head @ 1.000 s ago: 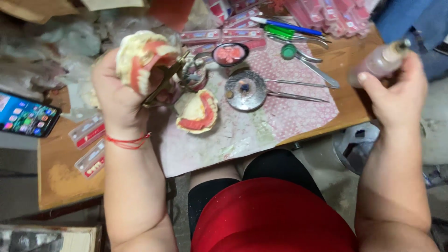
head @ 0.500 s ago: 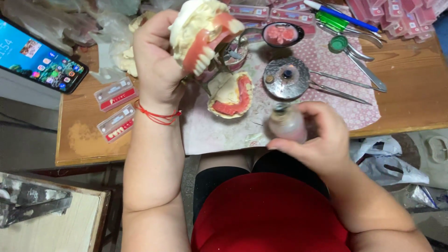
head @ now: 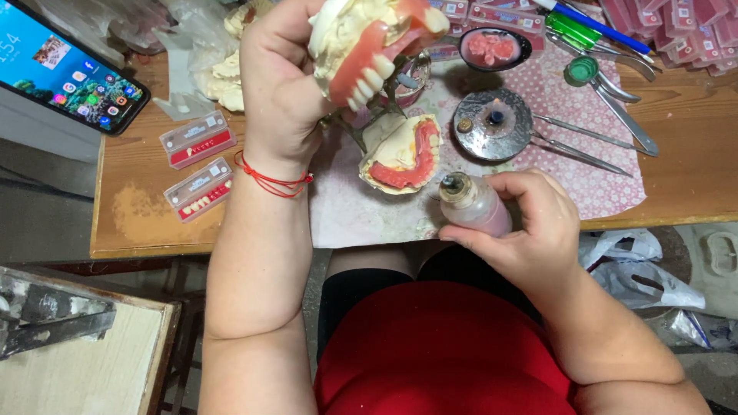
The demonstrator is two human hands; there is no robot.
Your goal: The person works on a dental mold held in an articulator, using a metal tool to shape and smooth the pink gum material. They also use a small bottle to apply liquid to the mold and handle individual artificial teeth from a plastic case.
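Observation:
My left hand holds up a plaster dental cast with a pink wax denture and white teeth, raised above the table. A second cast with a pink wax rim lies on the patterned cloth below it, on a metal frame. My right hand grips a small pinkish bottle at the table's near edge, its metal cap pointing toward that lower cast. A red string circles my left wrist.
A small lit burner on a round metal dish stands on the cloth, with metal instruments beside it. A dish of pink wax, two tooth strips, a phone, pens and plastic bags surround the wooden table.
My right hand brought the bottle from the far right down to the table's near edge in front of me. My left hand lifted the cast higher, and the view shifted.

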